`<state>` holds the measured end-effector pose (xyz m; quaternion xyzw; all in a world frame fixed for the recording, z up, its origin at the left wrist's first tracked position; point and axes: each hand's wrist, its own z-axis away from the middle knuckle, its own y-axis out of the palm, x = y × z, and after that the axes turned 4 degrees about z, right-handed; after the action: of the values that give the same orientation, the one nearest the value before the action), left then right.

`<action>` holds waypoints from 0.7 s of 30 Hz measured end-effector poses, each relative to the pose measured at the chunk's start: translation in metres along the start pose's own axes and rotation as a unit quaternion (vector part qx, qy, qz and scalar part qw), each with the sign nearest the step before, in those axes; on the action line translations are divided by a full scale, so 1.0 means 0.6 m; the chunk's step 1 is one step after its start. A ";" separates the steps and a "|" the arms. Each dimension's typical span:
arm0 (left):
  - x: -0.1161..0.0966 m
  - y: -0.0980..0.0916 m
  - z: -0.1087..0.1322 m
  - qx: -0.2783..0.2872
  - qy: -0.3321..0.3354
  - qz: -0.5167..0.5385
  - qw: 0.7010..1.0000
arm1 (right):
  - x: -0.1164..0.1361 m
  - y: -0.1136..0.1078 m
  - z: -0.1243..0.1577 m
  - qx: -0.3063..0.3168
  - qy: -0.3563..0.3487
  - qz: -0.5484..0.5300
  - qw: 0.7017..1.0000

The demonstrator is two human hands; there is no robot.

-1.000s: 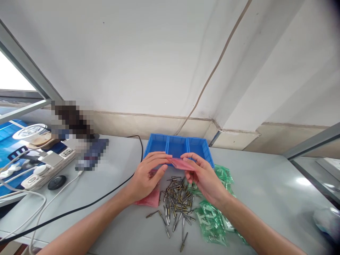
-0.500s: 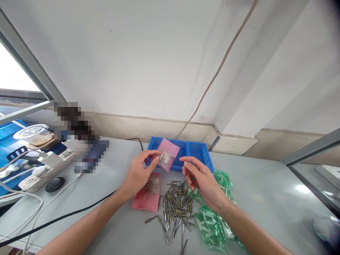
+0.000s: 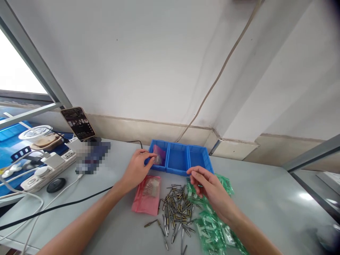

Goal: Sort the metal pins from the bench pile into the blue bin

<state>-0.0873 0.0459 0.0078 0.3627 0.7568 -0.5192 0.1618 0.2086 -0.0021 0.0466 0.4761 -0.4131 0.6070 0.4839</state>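
This is a small-parts packing station in a workshop or factory. A plain grey workbench [image 3: 265, 191] fills the lower frame, with a blue three-compartment parts bin [image 3: 188, 159] at centre. Below the bin lies a loose heap of small metal pins [image 3: 176, 209], between pink plastic bags [image 3: 147, 196] and a pile of green plastic bags [image 3: 215, 226]. Power strips [image 3: 45, 170] crowd the left edge under an aluminium frame [image 3: 34, 67], and a cable [image 3: 220, 74] runs up the bare white wall [image 3: 132, 53].

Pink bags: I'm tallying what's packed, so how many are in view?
2. One pink bag is in the left compartment of the blue tray, at the left hand; a second pink bag lies flat on the table beside the metal pins. Others may be hidden under it.
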 end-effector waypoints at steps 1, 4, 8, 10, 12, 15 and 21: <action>0.004 0.002 0.001 0.000 0.008 -0.008 1.000 | -0.004 0.001 0.000 0.004 -0.001 0.007 1.000; 0.012 0.010 0.003 0.007 0.047 -0.045 0.998 | -0.015 0.005 -0.002 0.020 -0.001 0.024 1.000; 0.006 0.011 0.007 0.006 0.084 -0.099 0.992 | -0.027 0.013 -0.001 0.047 -0.011 0.073 0.996; -0.001 0.009 0.009 -0.010 0.087 -0.123 0.989 | -0.029 0.018 0.004 0.050 -0.041 0.128 0.990; -0.008 0.007 0.010 -0.024 0.090 -0.139 0.986 | -0.029 0.025 0.012 0.050 -0.078 0.186 0.978; -0.011 0.006 0.011 -0.011 0.096 -0.143 0.985 | -0.026 0.037 0.025 0.076 -0.122 0.269 0.952; -0.017 0.010 0.014 -0.033 0.102 -0.123 0.987 | -0.021 0.063 0.041 0.162 -0.260 0.398 0.865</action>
<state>-0.0769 0.0356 0.0065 0.3123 0.8249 -0.4702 0.0305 0.1768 -0.0357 0.0378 0.4834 -0.5744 0.6605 -0.0073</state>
